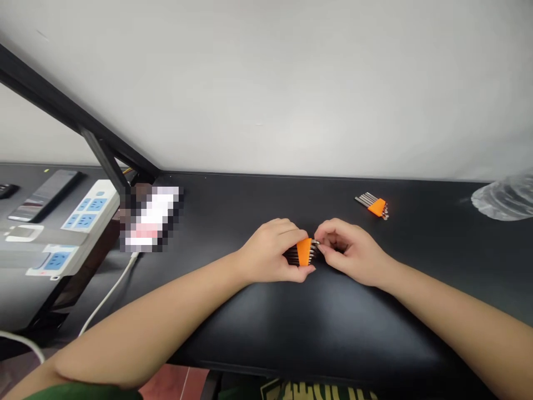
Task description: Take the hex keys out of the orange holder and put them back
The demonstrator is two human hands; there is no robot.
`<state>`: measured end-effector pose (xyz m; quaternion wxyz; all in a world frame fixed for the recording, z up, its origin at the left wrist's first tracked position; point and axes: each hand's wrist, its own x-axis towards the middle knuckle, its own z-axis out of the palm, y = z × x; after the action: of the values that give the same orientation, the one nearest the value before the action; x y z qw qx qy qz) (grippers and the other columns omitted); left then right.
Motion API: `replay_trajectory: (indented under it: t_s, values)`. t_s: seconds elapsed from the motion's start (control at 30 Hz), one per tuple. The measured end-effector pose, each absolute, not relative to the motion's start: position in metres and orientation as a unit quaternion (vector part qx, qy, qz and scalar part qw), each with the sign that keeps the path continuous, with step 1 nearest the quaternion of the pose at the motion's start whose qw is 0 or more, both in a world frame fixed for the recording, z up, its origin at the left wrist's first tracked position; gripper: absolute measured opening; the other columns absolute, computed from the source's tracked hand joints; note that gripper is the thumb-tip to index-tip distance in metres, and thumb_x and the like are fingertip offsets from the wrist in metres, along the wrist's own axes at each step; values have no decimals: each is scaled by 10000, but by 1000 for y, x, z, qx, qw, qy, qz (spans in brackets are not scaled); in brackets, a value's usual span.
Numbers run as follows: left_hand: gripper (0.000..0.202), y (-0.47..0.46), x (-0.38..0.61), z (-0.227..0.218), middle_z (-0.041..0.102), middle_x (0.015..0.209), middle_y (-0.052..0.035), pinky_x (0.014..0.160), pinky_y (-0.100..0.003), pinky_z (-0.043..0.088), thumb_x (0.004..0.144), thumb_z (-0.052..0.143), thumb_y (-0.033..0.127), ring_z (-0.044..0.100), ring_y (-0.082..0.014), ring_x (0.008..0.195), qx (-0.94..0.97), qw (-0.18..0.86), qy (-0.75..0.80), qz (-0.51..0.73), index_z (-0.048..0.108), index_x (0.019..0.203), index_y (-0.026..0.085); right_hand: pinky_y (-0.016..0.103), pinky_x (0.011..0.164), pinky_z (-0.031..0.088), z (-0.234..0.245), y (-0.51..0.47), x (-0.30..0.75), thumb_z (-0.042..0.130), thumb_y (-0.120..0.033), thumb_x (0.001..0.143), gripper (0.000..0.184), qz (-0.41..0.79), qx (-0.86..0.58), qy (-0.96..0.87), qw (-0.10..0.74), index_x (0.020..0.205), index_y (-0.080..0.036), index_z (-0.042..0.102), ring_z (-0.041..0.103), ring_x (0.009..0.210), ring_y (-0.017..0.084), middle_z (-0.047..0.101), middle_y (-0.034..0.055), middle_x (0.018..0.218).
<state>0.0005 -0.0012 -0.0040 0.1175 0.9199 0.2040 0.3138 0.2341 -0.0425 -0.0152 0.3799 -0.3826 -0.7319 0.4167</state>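
My left hand (278,251) grips a hex key set, its thumb and fingers around the orange holder (304,252). Several metal keys run through that holder, their short bent ends facing right. At those ends, my right hand (350,250) pinches the short end of the topmost hex key (316,242) between thumb and forefinger. Whether this key has slid in the holder I cannot tell. Farther back to the right, a second hex key set (376,206) in an orange holder lies on the black table (266,328).
At left lie a phone with a blurred screen (155,216) on a white cable (109,293), a white power strip (89,214) and a dark phone (45,194). A black frame bar (106,161) stands there. Clear plastic (506,198) sits at far right, before the pale wall (266,89).
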Motion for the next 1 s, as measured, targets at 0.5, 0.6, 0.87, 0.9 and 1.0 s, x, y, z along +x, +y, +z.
replay_trajectory:
  t_s: [0.5, 0.6, 0.87, 0.9, 1.0]
  values:
    - [367, 10, -8, -3, 656, 768, -13, 720, -340, 493, 853, 725, 532, 609, -183, 721, 911, 42, 343, 224, 657, 1001, 203, 350, 681, 508, -23, -8, 267, 572, -234, 946, 135, 193, -522, -764, 326, 977, -208, 701, 578, 651, 148, 683, 61, 947]
    - [377, 6, -4, -2, 654, 759, -11, 720, -337, 495, 855, 727, 535, 611, -180, 715, 911, 46, 333, 239, 654, 1015, 202, 345, 676, 518, -21, -18, 260, 553, -222, 982, 163, 131, -492, -790, 340, 1086, -202, 678, 585, 682, 134, 646, 119, 1204]
    - [340, -3, 2, -5, 651, 736, -8, 658, -333, 458, 856, 722, 522, 594, -166, 680, 927, 61, 278, 244, 647, 935, 200, 302, 693, 487, -13, -38, 231, 547, -149, 982, 93, 336, -370, -799, 335, 970, -228, 594, 578, 767, 149, 627, 17, 895]
    - [345, -4, 2, -6, 653, 736, -8, 659, -334, 458, 854, 726, 527, 594, -167, 680, 929, 64, 270, 245, 646, 929, 200, 294, 677, 480, -14, -37, 231, 553, -162, 984, 78, 373, -373, -782, 332, 968, -228, 592, 566, 745, 141, 620, 10, 881]
    - [357, -4, 2, -6, 661, 748, -4, 668, -334, 463, 844, 745, 529, 599, -164, 689, 932, 79, 256, 245, 642, 935, 200, 276, 652, 476, -13, -34, 233, 587, -222, 987, 13, 510, -366, -705, 329, 976, -221, 581, 545, 703, 124, 592, -9, 835]
